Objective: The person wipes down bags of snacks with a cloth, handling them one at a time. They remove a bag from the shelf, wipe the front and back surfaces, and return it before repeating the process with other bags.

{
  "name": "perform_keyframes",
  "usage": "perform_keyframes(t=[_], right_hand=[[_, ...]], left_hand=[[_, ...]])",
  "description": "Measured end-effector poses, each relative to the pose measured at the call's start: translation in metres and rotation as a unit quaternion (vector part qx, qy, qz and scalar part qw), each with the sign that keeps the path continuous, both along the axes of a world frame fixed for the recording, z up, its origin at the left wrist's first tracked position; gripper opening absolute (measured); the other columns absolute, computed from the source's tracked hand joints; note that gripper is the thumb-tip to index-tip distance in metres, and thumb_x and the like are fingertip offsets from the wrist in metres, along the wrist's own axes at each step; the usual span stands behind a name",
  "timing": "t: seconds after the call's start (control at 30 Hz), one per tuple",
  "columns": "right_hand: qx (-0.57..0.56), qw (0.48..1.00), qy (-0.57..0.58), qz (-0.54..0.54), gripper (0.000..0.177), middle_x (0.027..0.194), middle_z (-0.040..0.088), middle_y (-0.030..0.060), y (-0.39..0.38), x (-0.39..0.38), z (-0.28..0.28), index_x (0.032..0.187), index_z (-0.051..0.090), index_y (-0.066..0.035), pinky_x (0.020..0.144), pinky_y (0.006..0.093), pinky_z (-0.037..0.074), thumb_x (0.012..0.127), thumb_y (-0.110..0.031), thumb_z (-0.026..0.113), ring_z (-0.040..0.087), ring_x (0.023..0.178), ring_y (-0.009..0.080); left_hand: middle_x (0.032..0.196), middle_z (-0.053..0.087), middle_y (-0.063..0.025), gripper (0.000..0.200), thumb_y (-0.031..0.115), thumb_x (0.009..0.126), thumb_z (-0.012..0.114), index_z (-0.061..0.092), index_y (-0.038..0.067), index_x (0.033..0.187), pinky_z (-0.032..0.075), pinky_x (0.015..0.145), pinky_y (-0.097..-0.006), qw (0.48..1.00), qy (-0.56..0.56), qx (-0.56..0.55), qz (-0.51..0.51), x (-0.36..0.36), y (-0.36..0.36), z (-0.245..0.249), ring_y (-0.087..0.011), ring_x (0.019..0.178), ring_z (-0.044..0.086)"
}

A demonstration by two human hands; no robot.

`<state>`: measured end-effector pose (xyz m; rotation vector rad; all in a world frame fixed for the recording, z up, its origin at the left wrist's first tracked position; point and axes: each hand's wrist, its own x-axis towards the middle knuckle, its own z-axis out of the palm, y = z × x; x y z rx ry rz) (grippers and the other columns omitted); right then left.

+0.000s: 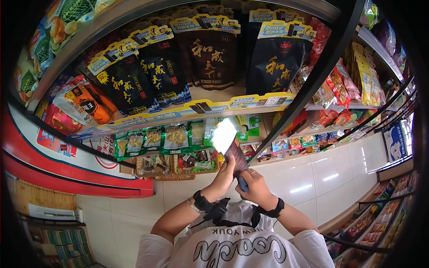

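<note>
In front of my chest, my left hand [220, 179] grips the side of a dark brownish pouch [235, 157], thumb along its face. Strong glare whitens the upper end of the pouch, so its print cannot be read. Close beside it, my right hand [258, 191] is closed around a small blue-grey thing [242, 183], perhaps a folded cloth, by the pouch's lower end. The fingers hide most of that thing. Both wrists wear dark bands, and a ring shows on the right hand.
Ahead stands a shelf with black pouches [279, 62] behind a yellow-blue price strip [241, 103]. Green snack packs [176, 136] hang below, above baskets [194, 163]. A black shelf post [308, 76] slants down at right. A red-and-white cabinet [89, 172] stands left; more shelves [375, 223] stand right.
</note>
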<state>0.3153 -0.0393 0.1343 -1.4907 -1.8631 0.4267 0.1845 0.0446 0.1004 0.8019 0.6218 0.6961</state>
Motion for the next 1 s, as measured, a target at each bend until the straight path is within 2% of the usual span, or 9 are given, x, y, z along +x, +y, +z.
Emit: perform_keyframes(t=[0.13, 0.23, 0.37, 0.4, 0.47, 0.67, 0.77, 0.9, 1.0], right_hand=[[0.003, 0.997, 0.081, 0.004, 0.03, 0.083, 0.063, 0.0142, -0.006, 0.026, 0.008, 0.09, 0.056, -0.004, 0.065, 0.0377, 0.051, 0.067, -0.008, 0.073, 0.062, 0.071, 0.0338], [0.013, 0.989, 0.146, 0.006, 0.021, 0.081, 0.064, 0.0134, -0.013, 0.039, 0.023, 0.086, 0.056, -0.002, 0.066, 0.0312, 0.05, 0.071, -0.006, 0.07, 0.062, 0.067, 0.028], [-0.018, 0.972, 0.236, -0.006, 0.018, 0.082, 0.065, 0.0114, -0.019, 0.043, 0.027, 0.088, 0.056, -0.001, 0.069, 0.0274, 0.049, 0.076, -0.005, 0.069, 0.061, 0.07, 0.016], [-0.034, 0.967, 0.25, -0.016, 0.018, 0.082, 0.065, 0.0108, -0.021, 0.044, 0.026, 0.088, 0.056, -0.001, 0.069, 0.027, 0.049, 0.077, -0.005, 0.069, 0.06, 0.071, 0.0145], [-0.053, 0.962, 0.268, -0.026, 0.018, 0.081, 0.065, 0.0094, -0.023, 0.044, 0.024, 0.089, 0.055, -0.001, 0.069, 0.0259, 0.048, 0.08, -0.007, 0.069, 0.059, 0.073, 0.0111], [-0.1, 0.966, 0.205, -0.123, 0.02, 0.072, 0.062, 0.0099, -0.012, 0.041, 0.014, 0.09, 0.057, -0.001, 0.063, 0.0286, 0.048, 0.081, -0.01, 0.072, 0.058, 0.063, 0.0145], [-0.017, 0.964, 0.208, -0.162, 0.02, 0.071, 0.061, 0.0095, -0.002, 0.044, 0.013, 0.09, 0.056, -0.001, 0.062, 0.0294, 0.047, 0.083, -0.011, 0.072, 0.056, 0.061, 0.0143], [0.049, 0.947, 0.224, -0.224, 0.028, 0.09, 0.062, 0.0155, 0.014, 0.044, 0.042, 0.105, 0.054, -0.001, 0.073, 0.0333, 0.049, 0.083, -0.008, 0.07, 0.062, 0.08, 0.0238], [0.07, 0.993, 0.096, -0.028, 0.046, 0.109, 0.056, 0.0194, 0.014, 0.013, 0.04, 0.119, 0.051, -0.003, 0.088, 0.0406, 0.046, 0.076, -0.005, 0.069, 0.056, 0.102, 0.0358]], left_hand=[[0.158, 0.012, -0.0052, 0.084, 0.061, 0.094, 0.046, -0.004, 0.03, 0.153, 0.009, 0.108, -0.0656, 0.998, 0.056, -0.009, -0.036, -0.018, -0.004, 0.005, -0.0292, 0.146, 0.011], [0.156, 0.021, -0.0056, 0.083, 0.061, 0.093, 0.047, -0.001, 0.029, 0.153, 0.011, 0.108, -0.0642, 0.995, 0.067, -0.057, -0.046, -0.034, 0.001, -0.014, -0.0279, 0.145, 0.016], [0.144, 0.042, -0.008, 0.075, 0.04, 0.092, 0.062, 0.022, 0.011, 0.149, 0.037, 0.106, -0.0451, 0.975, -0.105, -0.071, -0.181, -0.051, 0.008, -0.026, -0.024, 0.131, 0.043], [0.138, 0.049, -0.0075, 0.068, 0.031, 0.091, 0.066, 0.032, 0.004, 0.144, 0.042, 0.104, -0.0367, 0.983, -0.098, -0.081, -0.13, -0.048, 0.003, -0.016, -0.022, 0.126, 0.05], [0.139, 0.048, -0.0088, 0.063, 0.028, 0.092, 0.065, 0.035, 0.003, 0.142, 0.041, 0.105, -0.0394, 0.98, -0.108, -0.119, -0.115, -0.056, 0.002, -0.021, -0.0226, 0.126, 0.05], [0.137, 0.051, -0.0097, 0.052, 0.024, 0.097, 0.057, 0.039, 0.003, 0.141, 0.042, 0.105, -0.038, 0.969, -0.103, -0.192, -0.119, -0.057, 0.0, 0.002, -0.0225, 0.122, 0.053], [0.136, 0.052, -0.0096, 0.051, 0.029, 0.099, 0.054, 0.039, 0.002, 0.14, 0.042, 0.105, -0.0371, 0.977, -0.071, -0.17, -0.105, -0.057, -0.001, 0.007, -0.0204, 0.122, 0.053], [0.136, 0.051, -0.0091, 0.052, 0.036, 0.102, 0.047, 0.038, 0.002, 0.141, 0.042, 0.105, -0.0366, 0.987, -0.047, -0.12, -0.093, -0.056, -0.003, 0.006, -0.0195, 0.122, 0.052], [0.136, 0.051, -0.0088, 0.054, 0.042, 0.103, 0.04, 0.038, 0.003, 0.141, 0.042, 0.105, -0.0358, 0.988, -0.055, -0.117, -0.087, -0.044, -0.006, 0.0, -0.0188, 0.123, 0.051]])
